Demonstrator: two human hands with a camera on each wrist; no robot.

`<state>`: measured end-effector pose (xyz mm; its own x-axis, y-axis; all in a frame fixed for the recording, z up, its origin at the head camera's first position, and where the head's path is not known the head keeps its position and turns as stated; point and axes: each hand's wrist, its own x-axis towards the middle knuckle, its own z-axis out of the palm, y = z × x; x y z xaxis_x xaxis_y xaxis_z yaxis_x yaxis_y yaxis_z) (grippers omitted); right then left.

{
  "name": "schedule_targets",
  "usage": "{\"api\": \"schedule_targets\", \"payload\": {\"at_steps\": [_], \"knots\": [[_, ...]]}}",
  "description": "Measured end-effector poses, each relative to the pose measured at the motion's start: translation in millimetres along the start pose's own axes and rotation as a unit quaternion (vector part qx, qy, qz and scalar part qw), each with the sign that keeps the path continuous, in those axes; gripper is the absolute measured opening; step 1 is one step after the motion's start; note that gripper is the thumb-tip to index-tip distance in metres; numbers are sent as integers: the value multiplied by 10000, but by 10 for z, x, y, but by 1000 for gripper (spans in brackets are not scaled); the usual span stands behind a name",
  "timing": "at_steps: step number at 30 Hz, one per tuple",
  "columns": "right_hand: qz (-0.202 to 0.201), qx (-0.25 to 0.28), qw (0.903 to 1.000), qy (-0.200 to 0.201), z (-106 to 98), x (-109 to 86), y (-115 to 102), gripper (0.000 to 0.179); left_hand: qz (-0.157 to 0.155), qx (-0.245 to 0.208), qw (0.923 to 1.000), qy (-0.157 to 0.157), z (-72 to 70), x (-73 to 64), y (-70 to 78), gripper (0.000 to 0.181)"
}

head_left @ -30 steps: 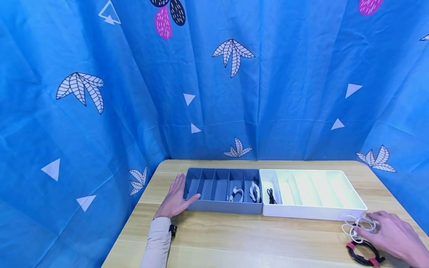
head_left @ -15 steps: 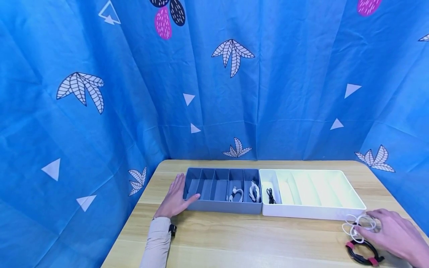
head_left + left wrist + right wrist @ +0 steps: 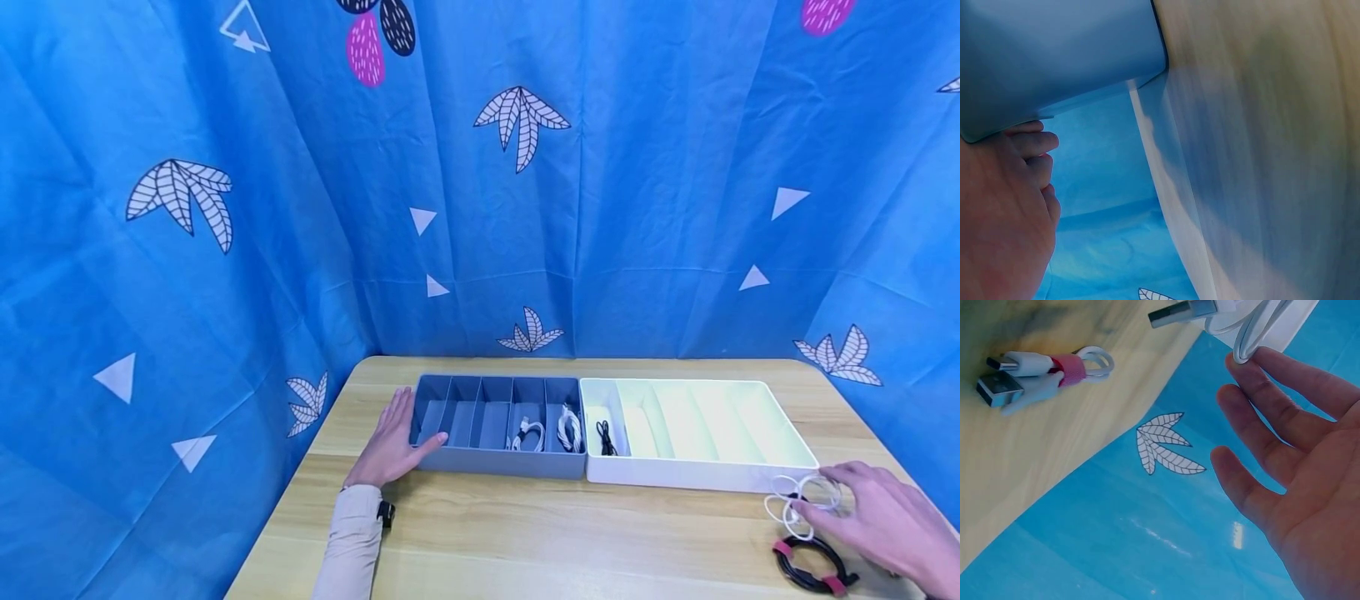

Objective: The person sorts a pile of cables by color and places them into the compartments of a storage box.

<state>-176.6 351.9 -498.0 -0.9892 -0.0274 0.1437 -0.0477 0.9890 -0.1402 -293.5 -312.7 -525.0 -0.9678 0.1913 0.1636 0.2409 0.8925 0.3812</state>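
Observation:
My left hand (image 3: 386, 446) rests against the left end of a grey-blue divided organizer box (image 3: 495, 463), thumb across its front rim, fingers straight along the side wall. At the right, my right hand (image 3: 881, 517) pinches a coiled white USB cable (image 3: 1247, 344) between thumb and fingertips; its metal plug (image 3: 1183, 312) sticks out in the right wrist view. The cable hangs near the front right corner of a white divided box (image 3: 697, 477). Just in front of it lies a black coiled cable (image 3: 797, 577) with red ties.
Both boxes stand end to end. Two white cables (image 3: 570, 430) occupy the grey-blue box's right compartments; a small black cable (image 3: 605, 438) sits in the white box's leftmost one. Another white USB cable with a red tie (image 3: 1071, 369) lies on the table. Blue curtain (image 3: 637, 208) surrounds the table.
The right hand has lifted very slightly with the white cable in its fingers. The left hand and both boxes stay put.

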Motion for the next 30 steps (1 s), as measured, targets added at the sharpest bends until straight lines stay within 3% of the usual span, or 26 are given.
{"api": "schedule_targets", "payload": {"at_steps": [10, 17, 30], "knots": [[-315, 96, 9972, 670, -64, -16, -22, 76, 3, 35, 10000, -22, 6, 14, -15, 110], [-176, -3, 9988, 456, -148, -5, -18, 81, -18, 19, 10000, 39, 16, 3, -10, 110], [-200, -90, 9972, 719, -275, -6, -56, 82, -55, 38, 10000, 11, 14, 1, -11, 111]]}}
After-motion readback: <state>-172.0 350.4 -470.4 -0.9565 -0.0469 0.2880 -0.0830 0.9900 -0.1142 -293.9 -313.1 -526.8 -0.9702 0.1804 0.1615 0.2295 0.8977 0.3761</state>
